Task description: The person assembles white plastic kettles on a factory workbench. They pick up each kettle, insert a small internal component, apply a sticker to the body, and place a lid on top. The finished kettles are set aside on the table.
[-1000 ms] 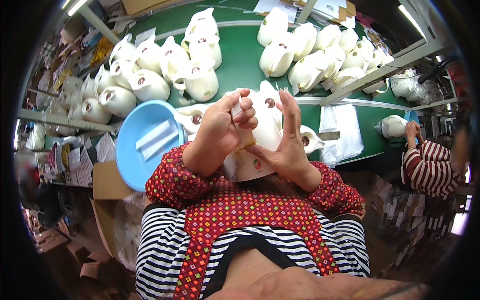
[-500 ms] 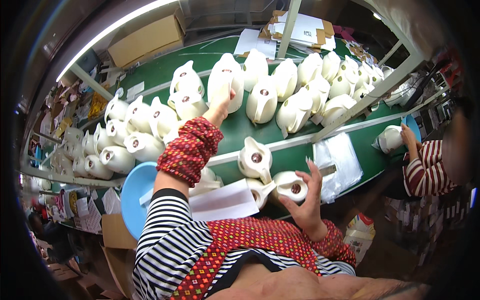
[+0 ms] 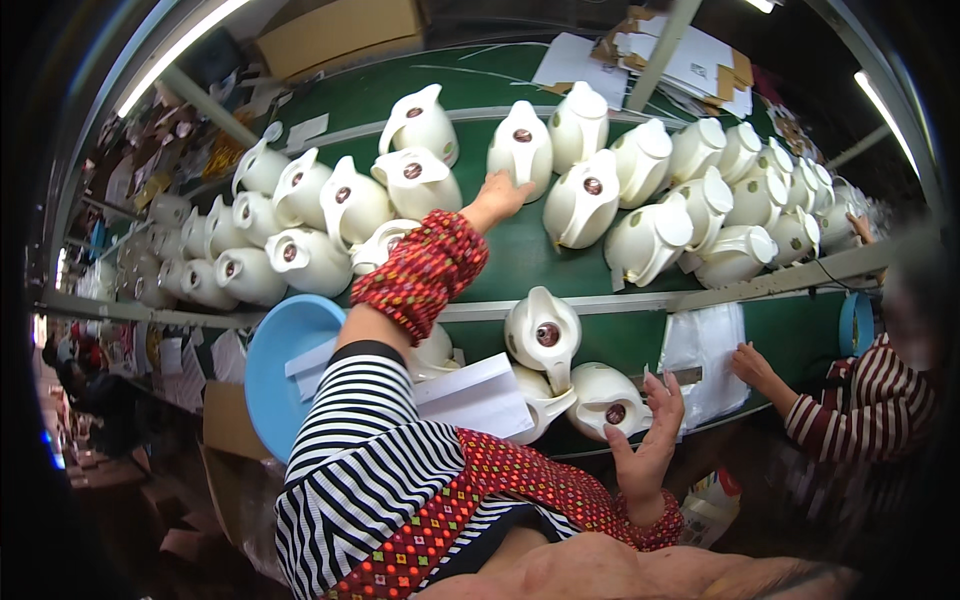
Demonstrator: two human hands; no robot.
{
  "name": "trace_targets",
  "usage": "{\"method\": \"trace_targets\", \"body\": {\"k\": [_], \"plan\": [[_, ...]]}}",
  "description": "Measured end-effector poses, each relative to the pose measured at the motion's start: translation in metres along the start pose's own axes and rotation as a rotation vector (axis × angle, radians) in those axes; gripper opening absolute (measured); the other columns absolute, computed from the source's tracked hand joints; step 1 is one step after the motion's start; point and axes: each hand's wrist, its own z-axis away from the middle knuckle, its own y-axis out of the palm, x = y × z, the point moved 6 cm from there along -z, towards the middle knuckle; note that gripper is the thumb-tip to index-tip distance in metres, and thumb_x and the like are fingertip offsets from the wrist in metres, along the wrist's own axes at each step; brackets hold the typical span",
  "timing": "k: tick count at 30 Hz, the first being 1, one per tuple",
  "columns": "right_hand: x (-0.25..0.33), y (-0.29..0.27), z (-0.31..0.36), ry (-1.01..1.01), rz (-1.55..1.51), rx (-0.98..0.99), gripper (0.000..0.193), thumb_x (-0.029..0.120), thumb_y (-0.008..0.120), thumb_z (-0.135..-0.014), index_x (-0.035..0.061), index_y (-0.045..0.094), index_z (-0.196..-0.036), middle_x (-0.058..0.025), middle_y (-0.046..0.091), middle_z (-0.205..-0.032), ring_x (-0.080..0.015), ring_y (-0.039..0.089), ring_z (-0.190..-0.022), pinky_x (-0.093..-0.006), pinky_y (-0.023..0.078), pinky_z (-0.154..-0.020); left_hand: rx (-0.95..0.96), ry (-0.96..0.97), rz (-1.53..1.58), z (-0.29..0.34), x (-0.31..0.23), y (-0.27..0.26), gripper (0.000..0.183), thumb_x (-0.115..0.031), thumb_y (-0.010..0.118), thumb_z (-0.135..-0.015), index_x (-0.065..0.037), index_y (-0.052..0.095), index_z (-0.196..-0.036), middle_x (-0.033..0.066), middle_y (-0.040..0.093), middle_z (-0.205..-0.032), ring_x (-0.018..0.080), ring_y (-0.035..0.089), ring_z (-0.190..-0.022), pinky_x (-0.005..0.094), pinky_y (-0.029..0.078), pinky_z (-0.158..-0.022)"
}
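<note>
My left hand [image 3: 497,199] reaches over the green conveyor belt to a white insulated jug [image 3: 520,142] with a brown round badge. Its parted fingers touch or nearly touch the lower end of the jug's handle; the jug stands upright. Close to my body, my right hand [image 3: 648,432] has its fingers spread beside another white jug [image 3: 592,388]. The thumb is near that jug's lower side; whether it touches cannot be made out. Two more jugs, one upright [image 3: 543,328] and one partly hidden [image 3: 534,402], stand to its left.
Rows of white jugs [image 3: 342,200] fill the belt left and right. A blue basin [image 3: 268,375] and a folded white sheet [image 3: 478,398] lie near my left arm. Clear plastic bags [image 3: 706,350] lie at right, where a co-worker's hand [image 3: 757,368] rests. A metal rail [image 3: 640,303] crosses between.
The view has shifted, so things sit further right. My left hand has slid down off the jug's handle, which now shows. My right hand stays spread. The co-worker's hand has moved to the plastic bags.
</note>
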Motion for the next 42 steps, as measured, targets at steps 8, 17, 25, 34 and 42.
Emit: {"method": "trace_targets", "body": {"k": [8, 17, 25, 34, 42], "plan": [[0.022, 0.014, -0.011, -0.015, -0.101, 0.055, 0.09, 0.014, 0.082, -0.081, -0.0011, 0.03, -0.154, -0.0199, 0.053, -0.141, -0.0301, 0.053, -0.128, -0.0432, 0.038, -0.114, 0.15, 0.001, -0.614, 0.129, 0.145, -0.185, 0.049, -0.019, 0.073, -0.082, 0.002, 0.062, -0.125, 0.0253, 0.066, -0.123, 0.0387, 0.063, -0.118, 0.044, 0.049, -0.102], [0.06, 0.03, -0.002, -0.092, -0.122, 0.083, 0.081, -0.004, 0.074, -0.081, 0.0007, 0.035, -0.152, -0.0122, 0.062, -0.122, -0.0185, 0.06, -0.108, -0.0324, 0.047, -0.095, -0.037, 0.099, -0.224, 0.149, 0.21, -0.147, 0.03, -0.02, 0.069, -0.086, 0.005, 0.066, -0.104, 0.0297, 0.068, -0.106, 0.0481, 0.064, -0.101, 0.0519, 0.051, -0.091], [0.088, 0.043, 0.028, -0.138, -0.122, 0.123, 0.08, -0.003, 0.076, -0.081, 0.0017, 0.037, -0.151, -0.0134, 0.061, -0.122, -0.0208, 0.058, -0.112, -0.0341, 0.044, -0.101, 0.375, -0.102, -0.235, 0.153, 0.254, -0.129, 0.052, -0.032, 0.079, -0.079, 0.009, 0.072, -0.11, 0.029, 0.071, -0.111, 0.0405, 0.069, -0.107, 0.0434, 0.053, -0.094], [0.098, 0.06, 0.042, -0.152, -0.099, 0.143, 0.079, -0.002, 0.076, -0.081, 0.0015, 0.038, -0.15, -0.0151, 0.061, -0.121, -0.0227, 0.058, -0.112, -0.037, 0.045, -0.103, 0.562, -0.066, 0.204, 0.161, 0.272, -0.053, 0.123, -0.03, 0.09, -0.068, -0.001, 0.014, -0.16, 0.021, 0.044, -0.151, 0.0285, 0.045, -0.138, 0.0352, 0.035, -0.116], [0.101, 0.07, 0.048, -0.154, -0.084, 0.14, 0.077, -0.001, 0.076, -0.082, 0.0009, 0.04, -0.15, -0.0142, 0.063, -0.121, -0.0215, 0.06, -0.111, -0.0367, 0.046, -0.102, 0.5, -0.007, 0.489, 0.168, 0.265, -0.042, 0.121, -0.03, 0.087, -0.073, 0.003, 0.01, -0.16, 0.0226, 0.053, -0.141, 0.0292, 0.056, -0.125, 0.0345, 0.043, -0.108]]}}
